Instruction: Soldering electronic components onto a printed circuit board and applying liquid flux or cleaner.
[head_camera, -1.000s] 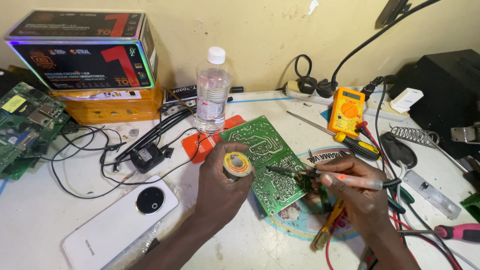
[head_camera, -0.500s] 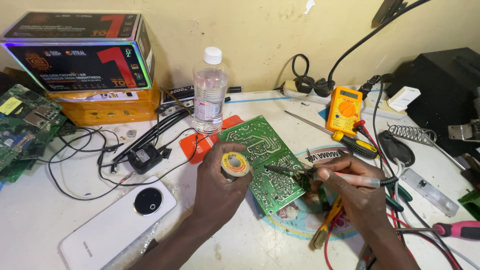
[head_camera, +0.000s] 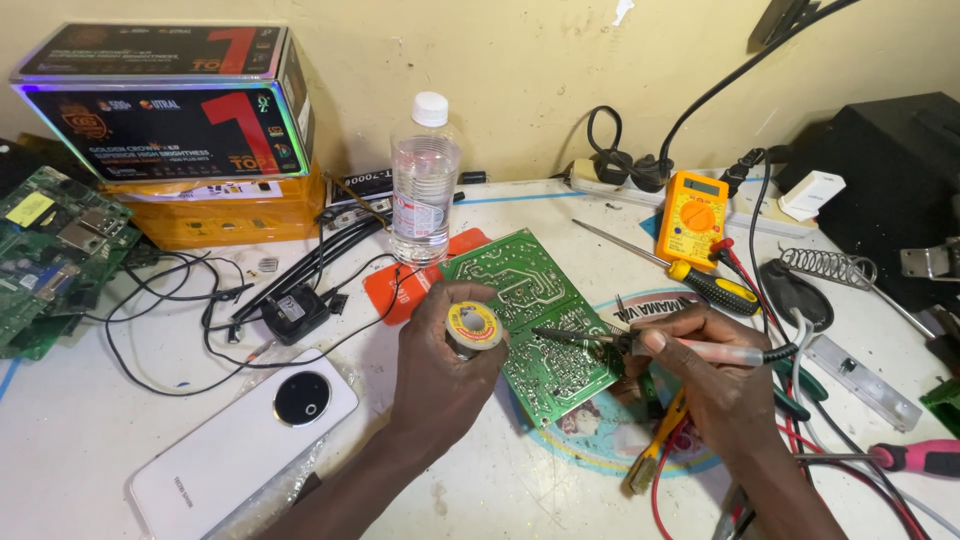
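My left hand (head_camera: 440, 370) grips a small spool of solder wire (head_camera: 474, 327) at the left edge of a green circuit board (head_camera: 535, 320) lying solder-side up on the white table (head_camera: 90, 440). My right hand (head_camera: 715, 375) holds a soldering iron (head_camera: 650, 345) like a pen, its dark tip resting on the board near the middle. The spool sits just left of the tip.
A clear water bottle (head_camera: 424, 180) stands behind the board. A white phone (head_camera: 245, 440) lies front left, a black adapter (head_camera: 293, 313) with cables beside it. A yellow multimeter (head_camera: 692, 217), a screwdriver (head_camera: 690, 278), an iron stand (head_camera: 822, 268) and stacked boxes (head_camera: 180, 130) ring the area.
Both hands stay almost still on the board; the view has shifted slightly.
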